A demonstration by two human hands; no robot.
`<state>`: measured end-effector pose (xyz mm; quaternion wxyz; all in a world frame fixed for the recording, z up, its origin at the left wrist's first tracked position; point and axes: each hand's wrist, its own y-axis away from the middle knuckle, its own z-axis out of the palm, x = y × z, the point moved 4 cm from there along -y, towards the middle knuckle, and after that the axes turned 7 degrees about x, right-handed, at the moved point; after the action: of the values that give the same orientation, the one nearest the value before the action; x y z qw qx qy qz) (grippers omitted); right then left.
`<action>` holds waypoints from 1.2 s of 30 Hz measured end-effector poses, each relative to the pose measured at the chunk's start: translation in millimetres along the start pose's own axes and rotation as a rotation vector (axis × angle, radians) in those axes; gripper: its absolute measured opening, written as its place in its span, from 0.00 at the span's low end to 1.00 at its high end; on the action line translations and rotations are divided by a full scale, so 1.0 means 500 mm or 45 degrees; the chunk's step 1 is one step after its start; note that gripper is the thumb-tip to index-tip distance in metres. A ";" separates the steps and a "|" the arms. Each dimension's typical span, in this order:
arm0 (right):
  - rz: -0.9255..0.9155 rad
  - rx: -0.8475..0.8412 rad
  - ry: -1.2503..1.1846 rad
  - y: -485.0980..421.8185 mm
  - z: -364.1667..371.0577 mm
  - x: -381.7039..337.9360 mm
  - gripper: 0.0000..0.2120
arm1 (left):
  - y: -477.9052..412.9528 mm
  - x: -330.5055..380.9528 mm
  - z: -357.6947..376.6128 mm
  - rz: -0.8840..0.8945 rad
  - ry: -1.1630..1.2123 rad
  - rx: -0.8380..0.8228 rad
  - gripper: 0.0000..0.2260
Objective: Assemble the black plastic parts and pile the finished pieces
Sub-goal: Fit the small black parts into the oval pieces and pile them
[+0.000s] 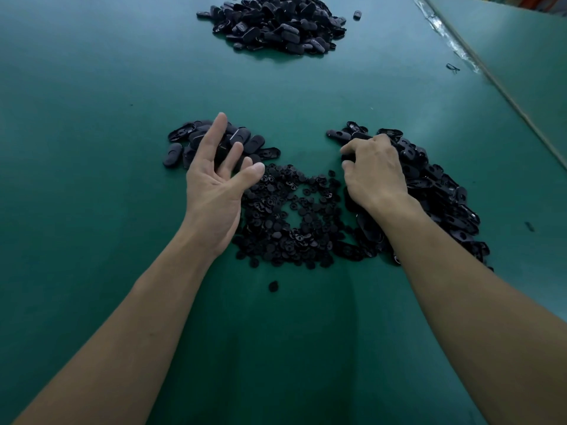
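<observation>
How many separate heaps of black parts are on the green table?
4: far heap at top; left heap under left hand; middle heap of small pieces; right heap under right hand. Strays excluded.

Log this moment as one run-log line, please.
left hand open over left oval-part pile | right hand gripping oval part at right pile | small round parts between | finished pile far side

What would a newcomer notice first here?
On the green table, the left hand is spread open over the left heap, and the right hand pinches a part at the right heap. Between them lies the middle heap of small round pieces. The big far pile sits beyond.
</observation>
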<state>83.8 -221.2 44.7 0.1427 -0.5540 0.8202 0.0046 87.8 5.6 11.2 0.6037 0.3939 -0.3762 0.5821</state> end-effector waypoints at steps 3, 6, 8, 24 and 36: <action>0.019 0.056 -0.021 0.001 -0.005 -0.002 0.14 | 0.003 0.000 0.004 0.015 -0.052 -0.023 0.35; 0.025 0.094 -0.048 0.003 -0.007 -0.003 0.12 | 0.005 0.003 0.006 0.021 -0.069 -0.037 0.35; 0.017 0.124 -0.065 0.007 -0.005 -0.003 0.11 | 0.007 0.004 0.006 0.042 -0.064 -0.035 0.36; 0.025 0.071 -0.740 0.029 -0.028 -0.042 0.05 | 0.010 -0.002 0.010 0.122 -0.029 -0.115 0.09; -0.222 -0.385 -1.322 0.109 -0.033 -0.114 0.09 | 0.016 -0.003 0.020 0.200 -0.226 -0.183 0.05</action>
<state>50.0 -151.3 66.1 0.4473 -0.5592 0.5831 0.3836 79.8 -4.0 14.0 0.5472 0.3689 -0.4985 0.5622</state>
